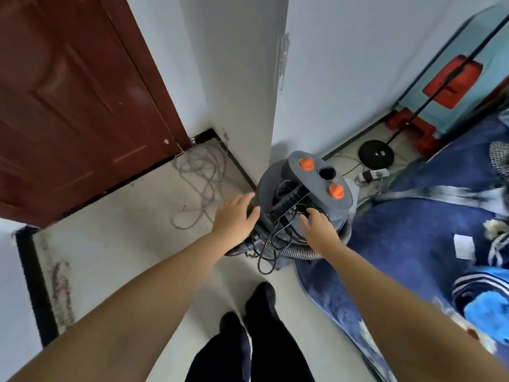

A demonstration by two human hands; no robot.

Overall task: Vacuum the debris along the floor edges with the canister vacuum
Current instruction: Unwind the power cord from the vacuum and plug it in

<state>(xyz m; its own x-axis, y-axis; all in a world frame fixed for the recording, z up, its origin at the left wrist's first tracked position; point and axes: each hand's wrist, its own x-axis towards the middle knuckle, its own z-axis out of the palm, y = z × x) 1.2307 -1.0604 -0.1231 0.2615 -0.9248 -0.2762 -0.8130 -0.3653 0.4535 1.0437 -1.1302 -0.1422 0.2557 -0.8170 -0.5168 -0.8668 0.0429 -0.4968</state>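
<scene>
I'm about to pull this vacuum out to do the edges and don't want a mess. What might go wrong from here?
1. The black cord hangs in loose loops off the vacuum beside both hands; it may snag or trip your feet.
2. The grey cable tangled by the door could get sucked in.
3. The rug edge touches the hose and may catch.

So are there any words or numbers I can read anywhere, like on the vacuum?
No text can be read in this picture.
The canister vacuum has a small dark label beside its cord, too blurred to read.
The white power strip on the floor shows no legible marking.
The white paper on the blue rug looks blank.
The red patch on the blue surface at the right is blurred; no characters show.
</scene>
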